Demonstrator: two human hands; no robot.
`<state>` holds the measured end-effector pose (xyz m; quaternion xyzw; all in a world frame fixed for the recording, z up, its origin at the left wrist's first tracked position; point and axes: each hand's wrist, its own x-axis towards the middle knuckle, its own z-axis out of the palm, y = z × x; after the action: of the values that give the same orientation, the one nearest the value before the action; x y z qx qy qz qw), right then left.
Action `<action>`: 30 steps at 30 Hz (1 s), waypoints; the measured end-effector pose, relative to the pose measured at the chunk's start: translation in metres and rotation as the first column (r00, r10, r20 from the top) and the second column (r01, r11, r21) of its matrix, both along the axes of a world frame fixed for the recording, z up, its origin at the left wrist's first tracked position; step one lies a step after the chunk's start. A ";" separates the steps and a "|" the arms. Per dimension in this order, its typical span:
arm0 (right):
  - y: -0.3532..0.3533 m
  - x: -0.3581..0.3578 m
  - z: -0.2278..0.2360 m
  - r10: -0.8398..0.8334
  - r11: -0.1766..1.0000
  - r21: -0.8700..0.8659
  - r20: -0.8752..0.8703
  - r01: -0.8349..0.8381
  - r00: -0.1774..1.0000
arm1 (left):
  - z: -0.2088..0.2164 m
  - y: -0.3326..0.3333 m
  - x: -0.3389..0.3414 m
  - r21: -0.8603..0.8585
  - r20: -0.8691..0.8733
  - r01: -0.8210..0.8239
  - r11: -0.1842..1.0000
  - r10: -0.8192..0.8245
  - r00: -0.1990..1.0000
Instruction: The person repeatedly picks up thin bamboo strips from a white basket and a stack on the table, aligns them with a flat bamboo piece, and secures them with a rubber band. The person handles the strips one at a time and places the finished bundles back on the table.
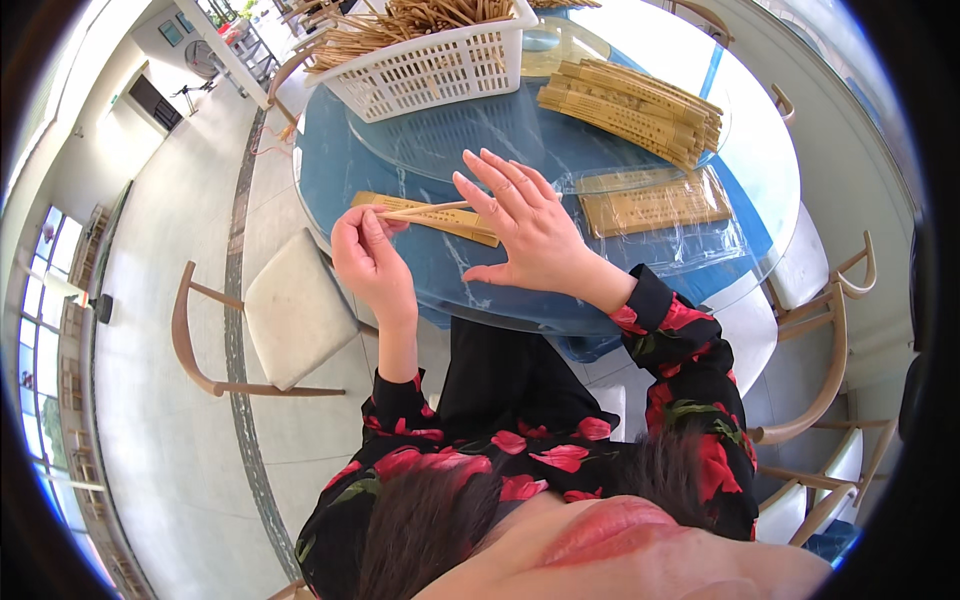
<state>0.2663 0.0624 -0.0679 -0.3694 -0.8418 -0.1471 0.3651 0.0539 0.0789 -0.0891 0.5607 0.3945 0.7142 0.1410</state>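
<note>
My left hand (375,250) is closed in a pinch on a pair of pale wooden chopsticks (425,209), holding them by one end. They point right, toward my right hand (530,225), which is open with its fingers spread. The far tips reach its fingers; whether they touch, I cannot tell. Beneath the chopsticks, a tan printed paper sleeve (465,224) lies on the blue marbled glass table (440,285). Part of that sleeve is hidden behind my left fingers.
A white slatted plastic basket (430,75) heaped with loose chopsticks (440,15) stands at the back. To the right are a fanned stack of tan sleeves (630,110) and a bundle of sleeves (655,203) on clear plastic wrap. A chair (295,310) stands left of the table.
</note>
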 end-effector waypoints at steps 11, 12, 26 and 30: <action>0.031 0.022 -0.044 -0.211 0.896 -0.346 0.223 0.279 0.952 | -0.032 0.014 -0.015 -0.245 0.173 0.316 0.916 -0.280 0.944; 0.032 0.027 -0.046 -0.236 0.891 -0.354 0.172 0.284 0.956 | -0.036 0.020 -0.018 -0.265 0.011 0.269 0.926 -0.276 0.961; 0.039 0.040 -0.052 -0.238 0.913 -0.330 0.051 0.241 0.970 | -0.051 0.058 -0.015 -0.174 -0.737 0.209 0.962 -0.268 0.621; 0.040 0.039 -0.066 -0.187 0.924 -0.323 0.085 0.204 0.979 | -0.053 0.057 -0.015 -0.162 -0.717 0.216 0.963 -0.265 0.645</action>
<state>0.3052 0.1029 -0.1342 -0.5034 -0.8227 -0.0494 0.2595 0.0385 0.1362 -0.1419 0.8419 0.3615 0.3923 0.0819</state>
